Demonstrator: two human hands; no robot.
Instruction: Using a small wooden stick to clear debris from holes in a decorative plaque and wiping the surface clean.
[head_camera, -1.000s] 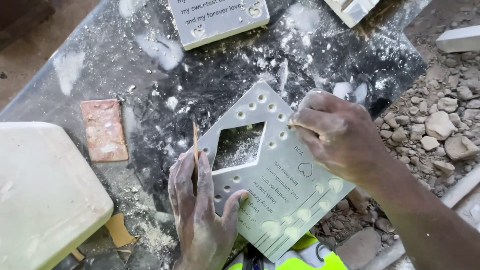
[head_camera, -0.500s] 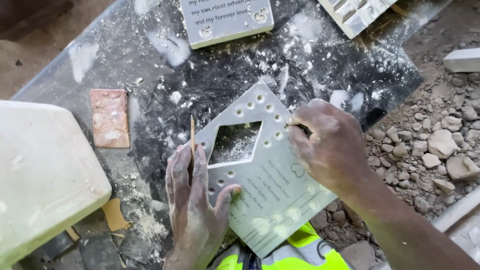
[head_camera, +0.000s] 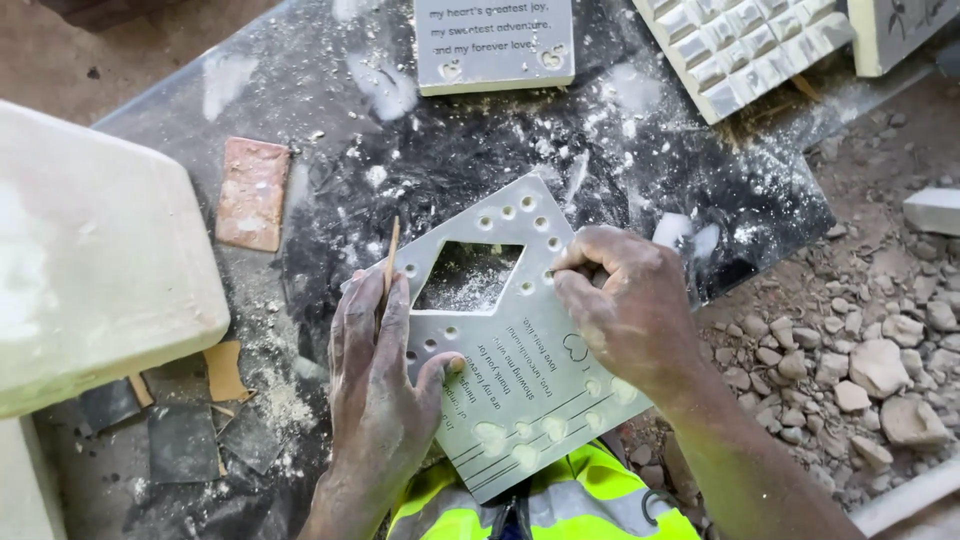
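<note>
Grey plaque (head_camera: 520, 340) with a diamond-shaped cutout, dimples round the edge, a small heart outline and engraved lines lies tilted on the dusty black tabletop (head_camera: 480, 150), its lower end over my lap, just above the hi-vis yellow garment (head_camera: 560, 495).

My left hand (head_camera: 385, 385) lies flat on the plaque's left edge, fingers spread, thumb hooked onto the face. Left grip is open, palm down, pressing rather than clasping. A thin wooden stick (head_camera: 391, 262) pokes up from between the fingers; how it's held I can't tell.

My right hand (head_camera: 625, 310) sits on the plaque's upper right edge, fingers curled tight and pinched at the rim beside the cutout. Looks like something small is in that grip, but it's hidden by the fingers, can't tell what.

White dust fills the cutout and streaks the tabletop.

Further out:
- reddish abrasive block (head_camera: 252, 193), upper left of the plaque, well apart
- big white slab (head_camera: 95, 260) at the left edge
- small dark and tan sandpaper scraps (head_camera: 190, 420) below that slab
- second grey plaque with 2 hearts (head_camera: 495, 45) at the top
- white gridded mould (head_camera: 740, 45) top right
- rubble and loose stones (head_camera: 870, 350) on the ground to the right
</note>
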